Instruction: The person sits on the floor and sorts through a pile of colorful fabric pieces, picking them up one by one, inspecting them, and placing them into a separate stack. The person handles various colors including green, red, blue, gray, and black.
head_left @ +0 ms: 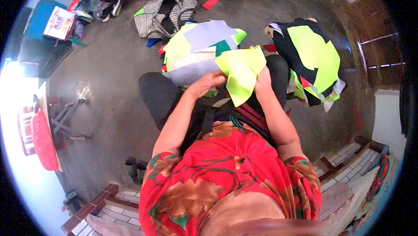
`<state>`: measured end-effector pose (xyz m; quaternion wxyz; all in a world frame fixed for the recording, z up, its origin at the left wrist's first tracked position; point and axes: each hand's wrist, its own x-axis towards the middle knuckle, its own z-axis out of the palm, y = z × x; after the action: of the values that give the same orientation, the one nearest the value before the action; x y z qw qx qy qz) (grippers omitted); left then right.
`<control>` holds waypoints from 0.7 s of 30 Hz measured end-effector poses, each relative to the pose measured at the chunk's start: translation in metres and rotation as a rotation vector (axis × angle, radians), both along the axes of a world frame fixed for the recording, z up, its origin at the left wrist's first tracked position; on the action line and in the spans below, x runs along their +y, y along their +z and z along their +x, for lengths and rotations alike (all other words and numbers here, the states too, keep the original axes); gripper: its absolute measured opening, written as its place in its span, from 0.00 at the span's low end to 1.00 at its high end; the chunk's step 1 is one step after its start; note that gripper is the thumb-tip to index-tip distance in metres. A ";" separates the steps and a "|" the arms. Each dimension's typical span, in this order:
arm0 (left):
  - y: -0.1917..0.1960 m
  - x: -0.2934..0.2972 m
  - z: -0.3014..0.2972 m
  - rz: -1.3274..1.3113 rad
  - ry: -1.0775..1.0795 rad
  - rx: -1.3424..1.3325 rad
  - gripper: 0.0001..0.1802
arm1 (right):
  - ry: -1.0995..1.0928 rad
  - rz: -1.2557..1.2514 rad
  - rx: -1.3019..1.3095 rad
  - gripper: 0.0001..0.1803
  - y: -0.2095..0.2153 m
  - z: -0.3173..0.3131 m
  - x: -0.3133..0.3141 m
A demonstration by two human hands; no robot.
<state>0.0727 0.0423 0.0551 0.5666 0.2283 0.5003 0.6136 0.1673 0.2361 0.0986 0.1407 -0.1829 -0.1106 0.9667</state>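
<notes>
Right fingers [264,78] close on a yellow-green cloth piece [239,77]

The cloth piece hangs to the left of the right fingers, which are closed on its right edge; its lower corner droops over the person's lap. The left fingers [214,79] are loosely bent just beside the cloth's left edge, and whether they pinch or touch anything I cannot tell.

Directly beyond the left fingers lies a heap of cut fabric [210,35] in pale grey, yellow-green and dark green, reaching down toward the person's dark-clad knees. To the right of the right fingers, past the right knee, a second fabric pile [308,46] of black and yellow-green pieces lies on the floor [104,92]. Well beyond the left fingers, behind the heap, is a black-and-white checked cloth [148,20] with dark stuff in its middle. Farther out, roughly straight ahead of the left fingers, a red scrap [210,3] lies flat on the floor.
</notes>
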 end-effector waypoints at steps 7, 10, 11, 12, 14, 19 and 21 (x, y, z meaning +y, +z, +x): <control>-0.001 0.013 0.016 -0.096 0.160 -0.122 0.30 | 0.056 0.256 -0.102 0.16 -0.003 0.000 -0.004; -0.010 0.011 0.010 -0.101 0.224 -0.161 0.27 | 0.060 -0.056 -0.034 0.16 0.001 -0.001 -0.004; -0.008 0.010 0.007 -0.107 0.254 -0.189 0.26 | 0.068 -0.068 -0.026 0.16 0.000 -0.001 -0.003; -0.006 0.009 0.004 -0.114 0.285 -0.217 0.26 | 0.076 -0.079 -0.018 0.16 -0.002 -0.001 -0.002; -0.004 0.004 -0.003 -0.012 0.394 -0.253 0.24 | 0.059 0.013 -0.006 0.16 -0.006 -0.002 -0.001; 0.023 -0.009 -0.032 0.190 0.539 -0.242 0.19 | -0.033 -0.051 0.025 0.19 -0.012 -0.007 0.001; 0.029 -0.015 -0.044 0.193 0.621 -0.153 0.18 | 0.013 0.026 -0.117 0.23 -0.011 -0.005 0.000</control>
<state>0.0284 0.0270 0.0845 0.3644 0.0710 0.4413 0.8170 0.1625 0.2356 0.0875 0.1298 -0.2366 -0.1325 0.9537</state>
